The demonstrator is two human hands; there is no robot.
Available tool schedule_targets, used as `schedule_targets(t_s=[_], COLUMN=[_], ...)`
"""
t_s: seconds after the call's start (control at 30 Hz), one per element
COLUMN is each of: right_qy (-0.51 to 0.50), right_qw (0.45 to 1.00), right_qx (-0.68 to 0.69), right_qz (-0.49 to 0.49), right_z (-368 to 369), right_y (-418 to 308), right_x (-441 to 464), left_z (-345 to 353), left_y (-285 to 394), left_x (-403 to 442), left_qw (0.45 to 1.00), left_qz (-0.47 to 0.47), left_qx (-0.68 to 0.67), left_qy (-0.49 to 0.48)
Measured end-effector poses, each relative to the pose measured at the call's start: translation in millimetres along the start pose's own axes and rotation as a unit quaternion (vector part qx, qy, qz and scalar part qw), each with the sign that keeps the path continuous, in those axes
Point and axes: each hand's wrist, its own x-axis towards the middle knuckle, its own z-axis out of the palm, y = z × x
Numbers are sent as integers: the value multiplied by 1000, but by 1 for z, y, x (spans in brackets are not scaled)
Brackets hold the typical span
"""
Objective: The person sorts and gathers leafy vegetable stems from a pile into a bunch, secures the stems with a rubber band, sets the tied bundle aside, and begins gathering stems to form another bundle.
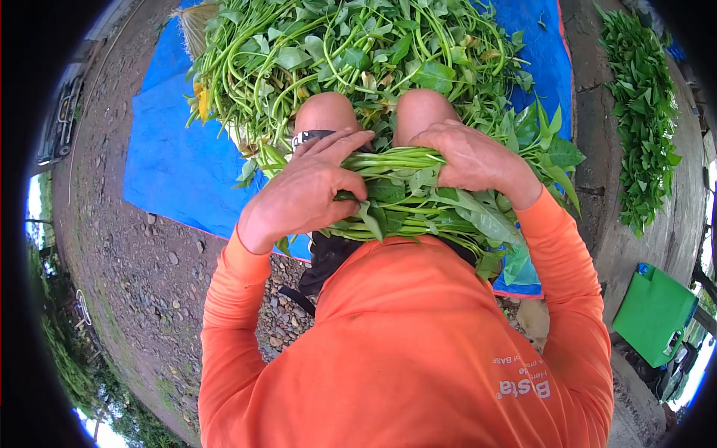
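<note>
A bunch of water spinach (pixel 399 161) with long green stems lies across my lap, just below my bare knees. My right hand (pixel 478 158) is closed around the bunch's right part, fingers over the stems. At its left end, my left hand (pixel 317 179) has its fingers curled on the stems and leaves, the thumb close to a drooping leaf. More stems and broad leaves (pixel 441 216) rest on my lap below this bunch. Some of the fingertips are hidden among the leaves. Beyond my knees spreads a large heap of loose water spinach (pixel 358 52).
A blue tarp (pixel 168 164) lies under the heap on gravelly ground (pixel 142 276). To the right, a long row of leafy bunches (pixel 642 112) sits on a concrete strip. A green plastic container (pixel 653 315) stands at the lower right. A vehicle (pixel 63 119) is at the far left.
</note>
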Motion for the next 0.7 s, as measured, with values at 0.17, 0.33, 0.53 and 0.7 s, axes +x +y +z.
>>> schedule_targets(t_s=[0.17,0.33,0.53,0.7], right_qy=[-4,-2,10,7], right_qw=[1000,1000,1000,1000], right_qx=[20,17,27,24], right_qz=[8,11,-8,-1], right_z=[1,1,7,6], right_y=[5,7,14,12], right_x=[2,2,2,3], left_z=[17,33,20,34], left_y=[-3,-3,18,26], left_x=[11,14,12,14], left_qw=[988,985,991,996], left_qz=[-24,18,17,-11], left_qx=[-87,17,36,26], left_qy=[122,173,126,88])
